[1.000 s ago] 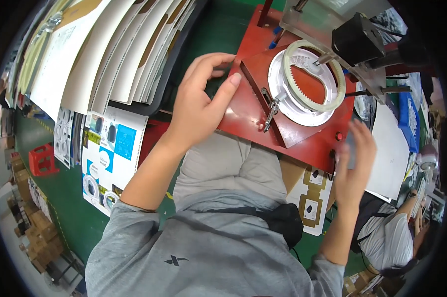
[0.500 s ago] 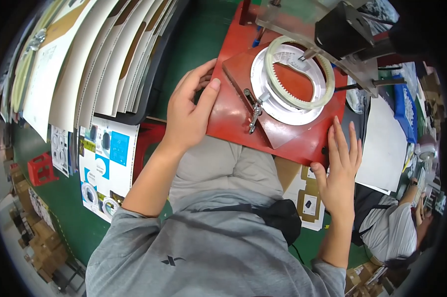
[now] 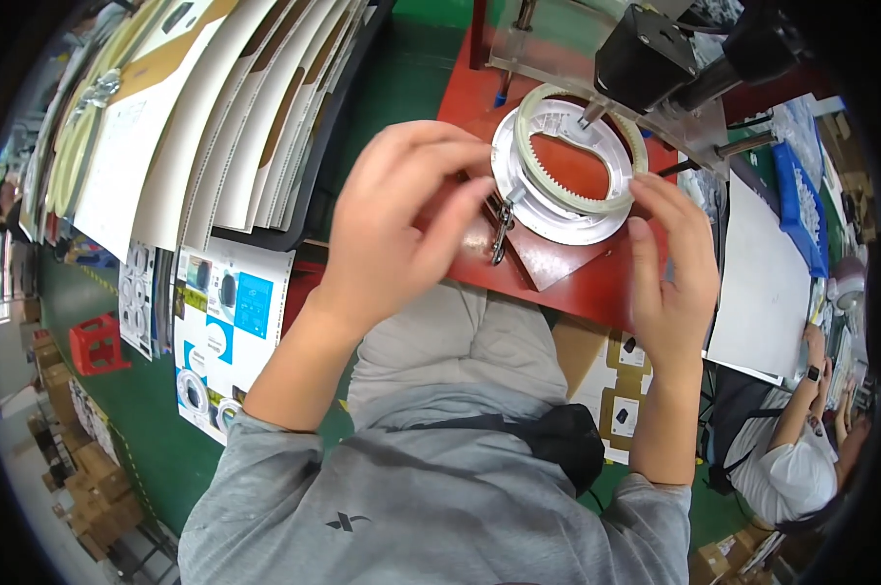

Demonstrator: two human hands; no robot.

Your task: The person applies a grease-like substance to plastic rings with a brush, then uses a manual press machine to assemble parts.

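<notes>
From my remote seat I look down on a white round plastic disc (image 3: 561, 226) lying on a flat red slab (image 3: 541, 265), which rests on a broad red base plate (image 3: 587, 292). Over the disc sits a cream plastic ring with inner teeth (image 3: 575, 204), off-centre toward the upper right. A small shiny metal toggle clamp (image 3: 502, 232) stands at the disc's lower left edge; I judge it is put there to keep the disc from shifting. Above, a clear plastic plate (image 3: 548, 51) carries a square black motor-like block (image 3: 647, 57), presumably so that the metal shaft (image 3: 590, 114) below reaches inside the ring. Whether shaft and teeth touch, I cannot tell.

My two hands flank the work, a pose I read as suited to steadying it from both sides. The left hand (image 3: 387, 219) arches with its back up, fingers bent toward the disc's left edge and thumb parted below them, pinching nothing; it is blurred, so I cannot confirm contact. The right hand (image 3: 674, 268) comes up from below with its fingers loosely curved, fingertips at the ring's lower right edge and thumb spread well apart from them. They seem to meet the ring, though without gripping it.
</notes>
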